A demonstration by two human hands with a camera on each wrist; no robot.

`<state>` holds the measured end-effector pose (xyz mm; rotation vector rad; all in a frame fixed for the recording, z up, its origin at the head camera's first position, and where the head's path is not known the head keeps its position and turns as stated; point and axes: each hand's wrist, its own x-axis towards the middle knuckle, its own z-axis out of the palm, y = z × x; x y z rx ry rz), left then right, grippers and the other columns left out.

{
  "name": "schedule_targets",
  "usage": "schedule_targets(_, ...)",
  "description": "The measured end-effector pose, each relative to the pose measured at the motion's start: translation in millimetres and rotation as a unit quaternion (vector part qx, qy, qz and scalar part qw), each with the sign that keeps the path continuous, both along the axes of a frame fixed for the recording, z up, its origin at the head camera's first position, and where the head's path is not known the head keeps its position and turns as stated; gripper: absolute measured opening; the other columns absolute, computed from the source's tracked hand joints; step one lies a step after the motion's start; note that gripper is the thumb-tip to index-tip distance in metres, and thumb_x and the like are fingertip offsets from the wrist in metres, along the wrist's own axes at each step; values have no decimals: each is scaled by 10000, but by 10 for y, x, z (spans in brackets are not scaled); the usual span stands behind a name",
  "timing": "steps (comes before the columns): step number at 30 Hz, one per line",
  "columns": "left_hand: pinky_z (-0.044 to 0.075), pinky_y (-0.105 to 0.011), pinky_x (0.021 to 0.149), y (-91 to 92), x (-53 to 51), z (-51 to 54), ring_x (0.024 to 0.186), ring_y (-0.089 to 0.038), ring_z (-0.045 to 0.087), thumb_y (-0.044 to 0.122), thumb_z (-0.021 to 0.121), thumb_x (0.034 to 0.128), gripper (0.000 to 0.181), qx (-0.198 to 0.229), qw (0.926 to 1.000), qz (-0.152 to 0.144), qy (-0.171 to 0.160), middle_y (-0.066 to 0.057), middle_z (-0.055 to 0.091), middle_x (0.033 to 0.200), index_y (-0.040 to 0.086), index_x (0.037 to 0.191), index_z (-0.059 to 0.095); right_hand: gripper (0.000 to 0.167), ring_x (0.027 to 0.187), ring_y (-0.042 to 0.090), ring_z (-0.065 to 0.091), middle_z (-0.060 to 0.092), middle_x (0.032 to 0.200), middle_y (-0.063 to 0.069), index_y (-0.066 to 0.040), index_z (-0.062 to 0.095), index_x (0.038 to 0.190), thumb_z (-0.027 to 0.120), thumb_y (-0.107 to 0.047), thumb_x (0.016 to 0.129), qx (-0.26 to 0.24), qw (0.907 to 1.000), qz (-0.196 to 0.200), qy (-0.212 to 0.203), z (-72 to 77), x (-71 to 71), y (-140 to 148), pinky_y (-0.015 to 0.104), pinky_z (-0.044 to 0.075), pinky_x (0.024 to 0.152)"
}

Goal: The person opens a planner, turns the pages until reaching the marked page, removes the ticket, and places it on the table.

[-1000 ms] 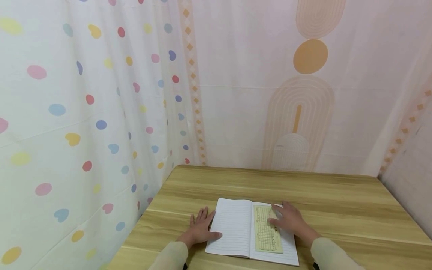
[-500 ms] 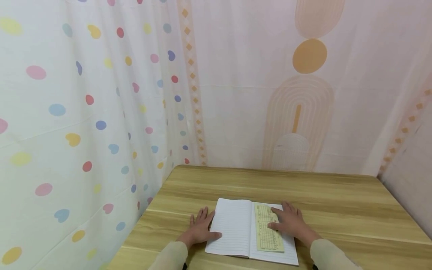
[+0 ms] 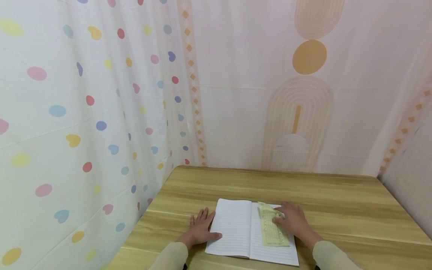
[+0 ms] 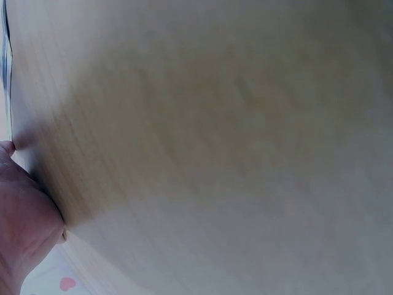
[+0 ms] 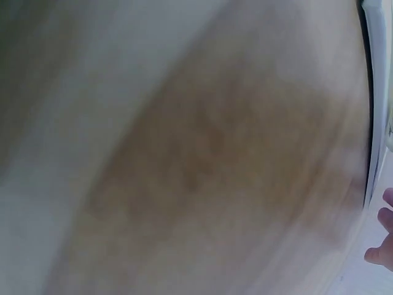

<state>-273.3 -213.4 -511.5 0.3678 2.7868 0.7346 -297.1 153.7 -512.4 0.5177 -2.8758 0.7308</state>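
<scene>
An open lined notebook lies on the table in the head view. On its right page is a pale yellow printed paper slip, tilted, with its upper part bent up. My right hand pinches the slip's upper right edge between thumb and fingers. My left hand rests flat beside the notebook, fingers spread, thumb on the left page's edge. In the left wrist view, part of the left hand shows at the side. The right wrist view catches only a few right-hand fingers near the notebook's edge.
The wooden table extends behind and to both sides of the notebook. A dotted curtain hangs along the left, and a patterned curtain hangs behind the table.
The yellow slip has shifted right across the page and tilted, its top end now lifted and bent. My right hand has drawn slightly to the right. The left hand stays put.
</scene>
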Motion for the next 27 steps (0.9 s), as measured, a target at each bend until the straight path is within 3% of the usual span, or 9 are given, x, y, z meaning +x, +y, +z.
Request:
schedule_targets(7,-64,-684,1104,-1,-15,-29,1486,-448,13,575,669,857,966,38,10000,17,0,-284,80,1613,28,1554,283,447,1247,531,468,531,1335,330,-12,675,1226,725,-307,894,197,9993,-204,244,67,-17,291,770,245,994)
schedule_targets(16,-64,-683,1104,-7,-15,-30,1485,-449,23,565,679,850,965,52,10000,32,21,-283,90,1612,25,1550,292,496,1185,599,472,515,1286,407,51,643,1235,681,-336,927,284,9978,-597,-9,111,33,999,785,297,911)
schedule_targets(21,-79,-680,1103,-8,-17,-21,1484,-453,16,591,670,845,990,115,9999,8,1,-290,85,1610,11,1548,284,581,1149,628,466,508,1261,424,86,609,1240,652,-410,940,591,9949,-766,-299,141,75,1374,782,335,858)
schedule_targets(27,-122,-674,1094,-26,-22,-44,1475,-474,-13,631,663,832,1044,223,9997,-31,-44,-311,62,1603,-16,1545,261,646,1138,625,458,519,1254,409,129,549,1273,656,-410,933,638,9910,-1119,-370,166,127,1645,773,354,835)
